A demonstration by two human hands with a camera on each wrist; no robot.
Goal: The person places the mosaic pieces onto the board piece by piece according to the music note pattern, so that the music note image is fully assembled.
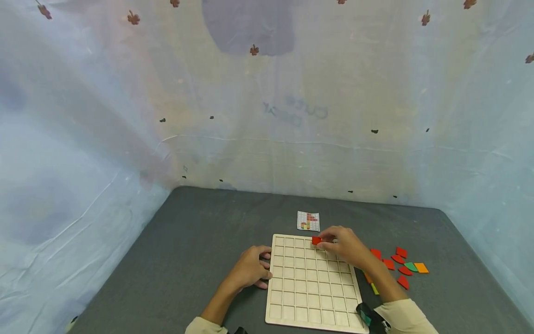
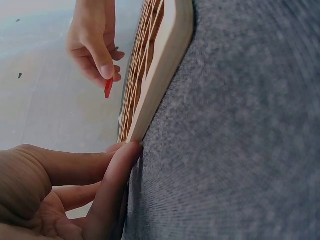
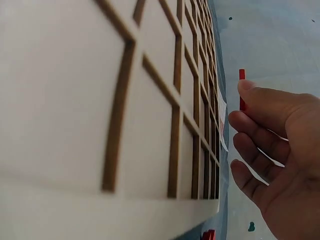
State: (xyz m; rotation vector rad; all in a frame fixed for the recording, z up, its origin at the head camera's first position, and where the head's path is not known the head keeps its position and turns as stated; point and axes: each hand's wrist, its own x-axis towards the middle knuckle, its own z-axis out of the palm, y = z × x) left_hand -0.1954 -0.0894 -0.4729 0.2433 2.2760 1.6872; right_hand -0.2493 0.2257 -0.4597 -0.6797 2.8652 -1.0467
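A wooden grid board lies on the grey table. My left hand is at its left side; in the left wrist view, fingertips touch the board's pale edge. My right hand pinches a small red tile between thumb and fingers over the board's far edge. In the right wrist view the red tile stands edge-on above the grid, apart from it, and the other fingers are loosely bent. Part of the tile is hidden by the fingers.
A small printed pattern card lies just beyond the board. Right of the board are several loose tiles: red, green, orange and yellow-green. My right forearm covers some of them. A pale curtain hangs behind the table.
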